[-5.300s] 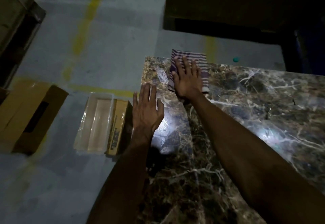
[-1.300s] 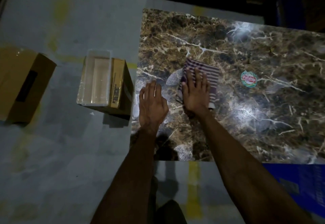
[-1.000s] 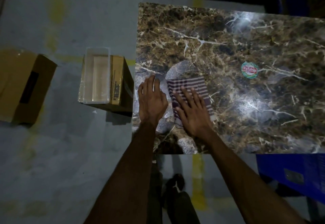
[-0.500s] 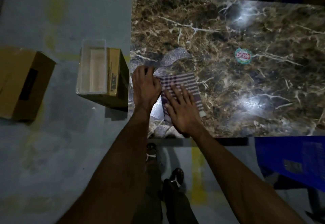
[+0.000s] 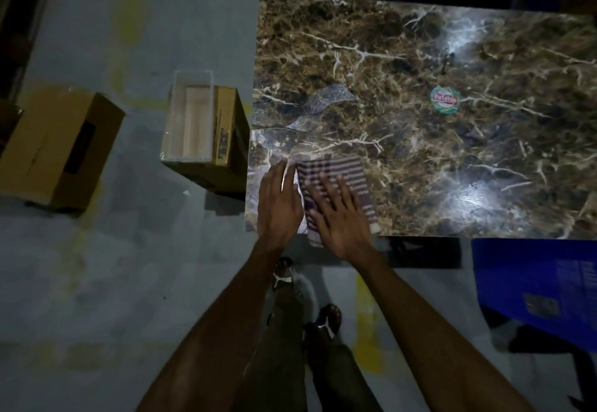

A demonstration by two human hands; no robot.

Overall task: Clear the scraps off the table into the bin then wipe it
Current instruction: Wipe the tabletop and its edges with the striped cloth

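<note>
A dark marble desk (image 5: 452,159) is standing on a grey floor (image 5: 97,282), with an open cardboard box (image 5: 206,133) sitting just off its left edge and a round sticker (image 5: 445,98) lying near its middle. At the near left corner a striped cloth (image 5: 342,172) is lying folded, its long axis running from the near edge toward the far edge and tilting slightly left, its near end overhanging the edge. The right hand (image 5: 339,217) is pressing flat on it with fingers spread, while the left hand (image 5: 279,204) is resting flat just beside it, fingers together.
</note>
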